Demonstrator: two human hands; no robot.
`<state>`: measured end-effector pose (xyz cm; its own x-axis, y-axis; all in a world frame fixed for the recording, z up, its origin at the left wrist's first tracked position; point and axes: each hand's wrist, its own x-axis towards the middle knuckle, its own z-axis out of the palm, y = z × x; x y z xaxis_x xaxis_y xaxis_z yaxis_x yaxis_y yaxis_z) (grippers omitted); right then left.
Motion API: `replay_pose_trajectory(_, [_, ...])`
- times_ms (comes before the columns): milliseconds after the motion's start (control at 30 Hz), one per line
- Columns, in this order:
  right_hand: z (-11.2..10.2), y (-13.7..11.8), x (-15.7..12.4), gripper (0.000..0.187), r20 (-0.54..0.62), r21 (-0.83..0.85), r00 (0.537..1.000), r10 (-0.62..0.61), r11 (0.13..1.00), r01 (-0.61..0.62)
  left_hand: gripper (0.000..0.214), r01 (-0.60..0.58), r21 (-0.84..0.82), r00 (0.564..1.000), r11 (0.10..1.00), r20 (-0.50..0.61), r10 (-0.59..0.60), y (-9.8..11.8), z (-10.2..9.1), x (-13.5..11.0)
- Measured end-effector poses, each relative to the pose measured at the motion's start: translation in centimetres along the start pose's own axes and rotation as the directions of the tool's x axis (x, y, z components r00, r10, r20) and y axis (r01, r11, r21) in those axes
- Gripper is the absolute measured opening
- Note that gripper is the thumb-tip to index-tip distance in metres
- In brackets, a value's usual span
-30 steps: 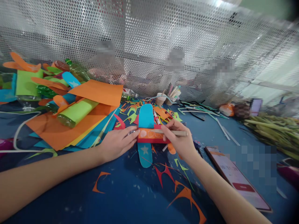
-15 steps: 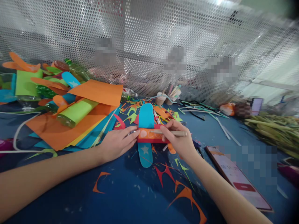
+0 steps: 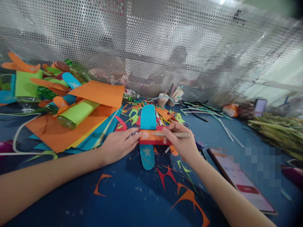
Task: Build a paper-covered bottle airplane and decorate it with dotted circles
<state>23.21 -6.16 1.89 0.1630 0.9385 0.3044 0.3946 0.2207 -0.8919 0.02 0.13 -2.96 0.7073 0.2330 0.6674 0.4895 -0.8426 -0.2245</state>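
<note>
A toy plane made from a bottle wrapped in red paper (image 3: 151, 142) lies crosswise in front of me. Blue paper wings (image 3: 148, 117) stick out on its far and near sides, the near one bearing a pale star. Along its side runs an orange paper strip (image 3: 145, 135) with pale round shapes drawn on it. My left hand (image 3: 121, 143) grips the plane's left end, fingers around the clear bottle part. In my right hand (image 3: 181, 138) is a beige pen (image 3: 182, 135), its tip at the strip. This hand also rests against the plane's right part.
Paper scraps (image 3: 165, 176) litter the blue table (image 3: 113, 208). Coloured sheets (image 3: 71, 135) and paper-covered bottles (image 3: 79, 115) pile up at left. A phone (image 3: 241, 179) lies at right. Cups of pens (image 3: 175, 96) stand before a perforated metal screen (image 3: 146, 41), with people behind it.
The pen tip sits very slightly lower on the orange strip. Both hands and the toy plane are otherwise in nearly the same place.
</note>
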Motion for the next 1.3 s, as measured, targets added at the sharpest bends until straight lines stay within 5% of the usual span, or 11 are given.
replay_pose_trajectory(300, [0.02,0.09,-0.03,0.022,-0.073,-0.039,0.997,-0.02,0.999,0.017,0.03,0.007,-0.003,1.0,1.0,0.005,-0.007,0.01,-0.07,0.02])
replay_pose_trajectory(1300, [-0.09,0.01,0.06,0.023,-0.025,-0.011,0.999,-0.022,1.0,0.021,0.03,0.015,-0.009,1.0,1.0,0.016,-0.015,0.02,-0.19,0.08])
